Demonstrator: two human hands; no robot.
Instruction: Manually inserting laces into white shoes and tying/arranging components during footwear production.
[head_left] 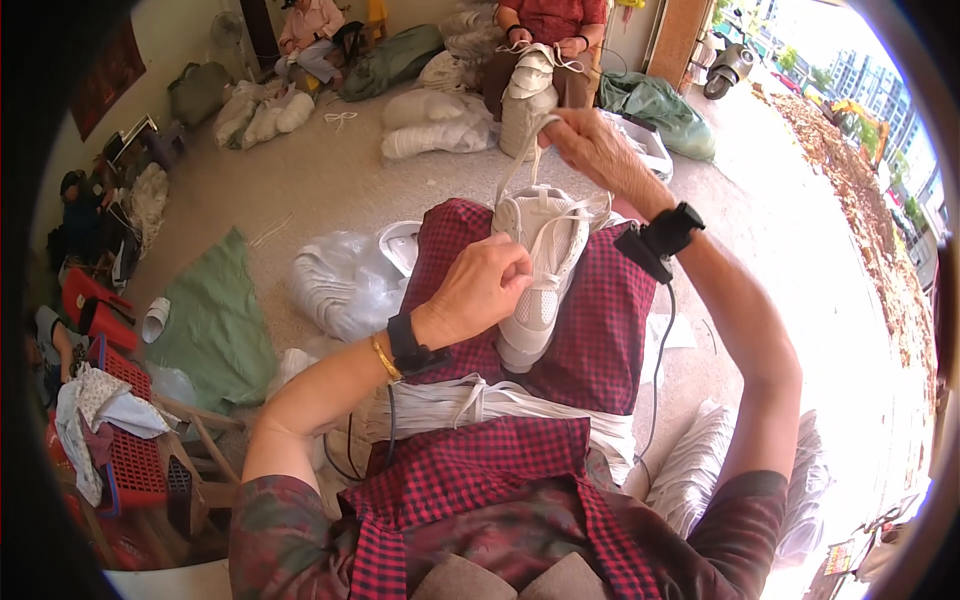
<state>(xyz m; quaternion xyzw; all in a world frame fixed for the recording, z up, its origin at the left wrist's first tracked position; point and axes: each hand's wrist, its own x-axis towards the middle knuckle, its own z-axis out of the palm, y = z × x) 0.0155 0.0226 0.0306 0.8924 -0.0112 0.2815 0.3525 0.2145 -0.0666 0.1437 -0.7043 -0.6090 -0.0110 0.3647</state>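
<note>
A cream-white shoe upper (530, 335) lies across my lap on the red checked apron (600, 345), its toe toward me. White shoelace (540, 160) is partly threaded through its eyelets. Raised beyond the shoe, my right hand (595, 150) pinches a length of this lace, which loops down to the upper. My left hand (475, 285) is closed at the shoe's left side; what its fingers hold, if anything, is hidden. Nearer my waist, a thick bundle of white laces (530, 412) runs across my lap.
Stacked shoe uppers in clear plastic (340, 285) lie left of my knees. More stacked uppers (695, 465) are at my right. A red basket (135, 450) and green sheet (215, 320) are at left. Opposite, a person (545, 30) handles laces over stacked uppers.
</note>
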